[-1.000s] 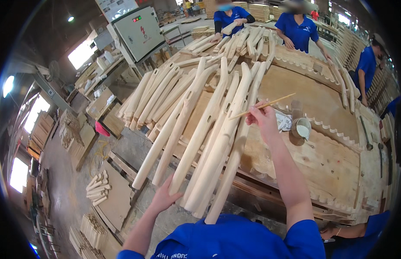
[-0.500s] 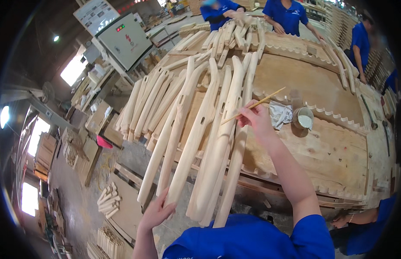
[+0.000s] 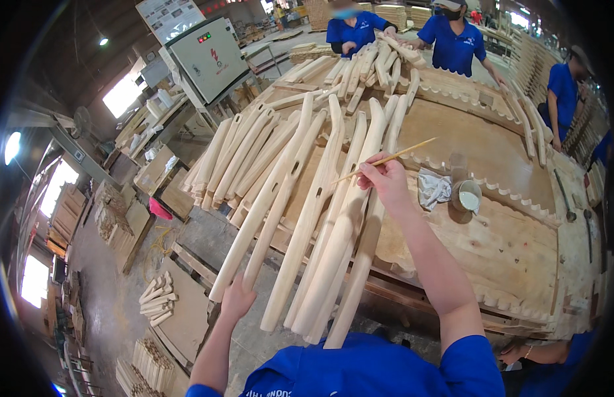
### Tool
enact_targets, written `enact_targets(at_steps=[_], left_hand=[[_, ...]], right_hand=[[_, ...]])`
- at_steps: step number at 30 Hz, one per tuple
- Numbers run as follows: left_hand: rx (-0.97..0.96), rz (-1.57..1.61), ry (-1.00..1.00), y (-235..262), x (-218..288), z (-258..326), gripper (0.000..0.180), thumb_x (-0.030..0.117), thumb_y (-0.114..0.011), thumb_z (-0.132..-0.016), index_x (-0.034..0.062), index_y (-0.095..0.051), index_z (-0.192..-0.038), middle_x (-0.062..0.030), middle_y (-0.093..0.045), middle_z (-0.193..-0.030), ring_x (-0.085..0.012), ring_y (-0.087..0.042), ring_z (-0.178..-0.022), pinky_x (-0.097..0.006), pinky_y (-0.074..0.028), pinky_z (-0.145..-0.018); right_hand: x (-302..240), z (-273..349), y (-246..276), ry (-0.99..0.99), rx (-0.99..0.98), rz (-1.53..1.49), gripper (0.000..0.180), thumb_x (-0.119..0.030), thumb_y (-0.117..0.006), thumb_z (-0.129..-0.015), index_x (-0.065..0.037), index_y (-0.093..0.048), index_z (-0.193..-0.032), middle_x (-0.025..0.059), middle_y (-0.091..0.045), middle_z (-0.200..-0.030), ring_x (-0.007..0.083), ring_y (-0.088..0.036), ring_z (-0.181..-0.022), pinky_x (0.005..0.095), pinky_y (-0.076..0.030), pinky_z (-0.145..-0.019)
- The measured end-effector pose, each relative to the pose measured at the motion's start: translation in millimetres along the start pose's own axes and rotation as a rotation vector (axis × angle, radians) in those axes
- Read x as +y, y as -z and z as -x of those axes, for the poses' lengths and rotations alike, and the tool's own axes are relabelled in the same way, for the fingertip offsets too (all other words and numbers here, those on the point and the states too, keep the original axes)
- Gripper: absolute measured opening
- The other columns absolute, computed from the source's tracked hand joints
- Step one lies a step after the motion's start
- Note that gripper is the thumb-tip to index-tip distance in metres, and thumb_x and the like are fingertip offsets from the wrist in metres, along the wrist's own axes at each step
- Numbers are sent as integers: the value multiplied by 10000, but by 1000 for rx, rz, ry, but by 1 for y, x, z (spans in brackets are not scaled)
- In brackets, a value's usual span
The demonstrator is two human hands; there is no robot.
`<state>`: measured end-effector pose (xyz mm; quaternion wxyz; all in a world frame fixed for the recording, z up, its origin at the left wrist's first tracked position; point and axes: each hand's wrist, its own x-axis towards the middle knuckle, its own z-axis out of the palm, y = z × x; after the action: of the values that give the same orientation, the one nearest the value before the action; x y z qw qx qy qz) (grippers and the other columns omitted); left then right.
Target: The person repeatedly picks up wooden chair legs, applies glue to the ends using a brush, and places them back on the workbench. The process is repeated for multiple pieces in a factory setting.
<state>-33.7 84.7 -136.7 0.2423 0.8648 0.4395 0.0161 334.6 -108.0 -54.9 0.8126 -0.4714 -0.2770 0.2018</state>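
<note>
Across a wooden worktable (image 3: 499,255) in a workshop, the right hand (image 3: 385,182) pinches a thin stick (image 3: 416,147) slantwise over long wooden pieces (image 3: 335,248). The left hand (image 3: 237,299) is nearer a slotted piece (image 3: 272,228), touching its near end, finger closure unclear; the piece runs lengthwise away. Right of the right hand, beyond a crumpled cloth (image 3: 434,188), stands a cup (image 3: 457,200) with white contents.

Blue shirt (image 3: 370,367) | short blue sleeves (image 3: 472,365) | pale chest lettering (image 3: 268,393) | bare forearms (image 3: 446,271), bare fingers (image 3: 372,175)
</note>
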Motion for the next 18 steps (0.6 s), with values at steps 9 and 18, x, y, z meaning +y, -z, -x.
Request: enact_targets(at_steps=[9,18], left_hand=[[81,182,37,-51,-69,48,480,190,-602,-716,88,-488,-1172,-227,-627,-913,-399,-608,-889,-467,-476,-748],[58,153,53,-57,-79,36,486,199,-601,-728,105,-469,-1186,-239,-627,-876,-428,-595,-851,-495,-479,-738]], right_hand=[[53,-34,-73,-79,-187,207,137,-106,-605,-847,1,-521,-855,60,-592,-695,119,-596,-596,240,-493,-538],[90,-42,-134,-36,-339,604,107,-93,-551,-848,5,-512,-835,95,-586,-684,148,-608,-600,291,-493,-554]])
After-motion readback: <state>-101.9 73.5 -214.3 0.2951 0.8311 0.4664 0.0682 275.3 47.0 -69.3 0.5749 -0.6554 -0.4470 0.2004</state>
